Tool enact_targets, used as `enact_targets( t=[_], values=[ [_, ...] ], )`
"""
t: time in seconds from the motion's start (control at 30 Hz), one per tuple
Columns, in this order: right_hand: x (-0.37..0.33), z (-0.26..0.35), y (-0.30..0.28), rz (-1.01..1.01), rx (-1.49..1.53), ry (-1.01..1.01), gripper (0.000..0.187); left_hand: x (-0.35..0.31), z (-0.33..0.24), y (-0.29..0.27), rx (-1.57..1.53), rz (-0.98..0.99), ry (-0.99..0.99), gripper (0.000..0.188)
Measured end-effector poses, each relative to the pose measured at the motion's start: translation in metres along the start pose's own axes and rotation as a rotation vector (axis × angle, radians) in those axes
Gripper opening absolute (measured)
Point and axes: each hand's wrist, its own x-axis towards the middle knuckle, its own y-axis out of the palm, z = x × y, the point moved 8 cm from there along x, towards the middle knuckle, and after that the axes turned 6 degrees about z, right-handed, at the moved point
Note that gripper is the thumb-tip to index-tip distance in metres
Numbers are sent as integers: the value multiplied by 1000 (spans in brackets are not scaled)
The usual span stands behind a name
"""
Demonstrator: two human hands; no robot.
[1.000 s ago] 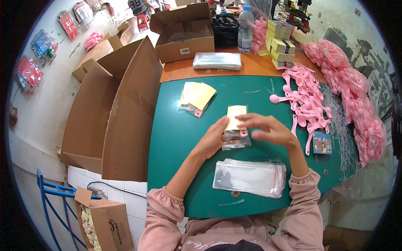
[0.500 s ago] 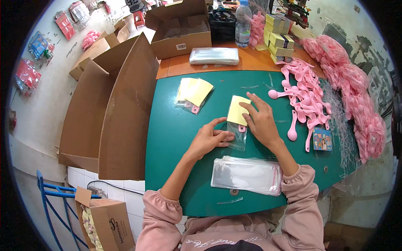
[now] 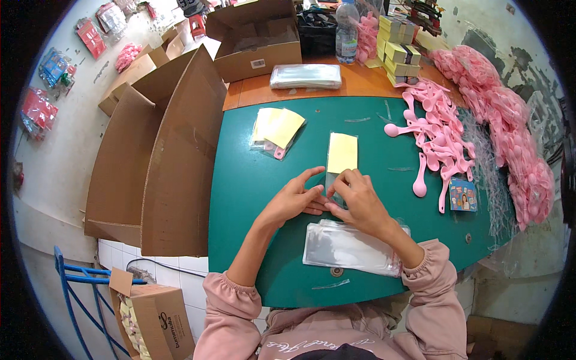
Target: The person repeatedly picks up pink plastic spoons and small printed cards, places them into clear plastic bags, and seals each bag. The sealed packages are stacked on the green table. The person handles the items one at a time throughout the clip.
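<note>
A clear plastic bag holding a yellow card (image 3: pixel 342 153) lies in front of me on the green table. The pink handle end seen in it earlier is now covered by my right hand. My right hand (image 3: pixel 360 201) has its fingers bent and pinched together at the bag's lower end. Beside the bag's left edge is my left hand (image 3: pixel 294 199), fingers spread, its tips close to the right hand's. Just below rests a stack of empty clear bags (image 3: pixel 348 249). Farther left lie several filled bags with yellow cards (image 3: pixel 279 129).
Loose pink spoons (image 3: pixel 435 138) are heaped on the right, near a small blue printed card (image 3: pixel 462 195). Behind them are bundled pink spoons in plastic (image 3: pixel 510 132). Stacked card bundles (image 3: pixel 401 57), a water bottle (image 3: pixel 347 36) and more clear bags (image 3: pixel 306 77) stand at the back. Large cardboard box (image 3: pixel 180 162) at left.
My right hand has come down from the yellow card to the bag's lower end, its fingers closing into a pinch. My left hand has moved little.
</note>
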Motion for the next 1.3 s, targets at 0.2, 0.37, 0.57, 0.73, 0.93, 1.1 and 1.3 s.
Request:
enact_targets(
  t=[0.2, 0.37, 0.57, 0.73, 0.93, 1.1, 1.3],
  values=[
    [-2, 8, 7, -7, -218, -101, 18, 5, 4, 1, -87, -42, 32, 52],
    [-3, 18, 8, 6, -352, -169, 15, 9, 4, 3, -44, -41, 137, 60],
    [2, -26, -35, 322, 623, -64, 16, 3, -6, -6, -72, -103, 147, 56],
    [-54, -169, -161, -487, -531, 560, 20, 10, -2, 4, 34, 23, 78, 22],
    [-18, -43, -65, -219, -102, 100, 41, 6, 3, -1, -86, -7, 92, 17],
    [-15, -23, -15, 29, -23, 192, 35, 1, -9, 5, -175, -29, 117, 19],
    [-16, -44, -30, -171, 289, 125, 17, -1, -8, 3, -99, 9, 79, 19]
  ],
)
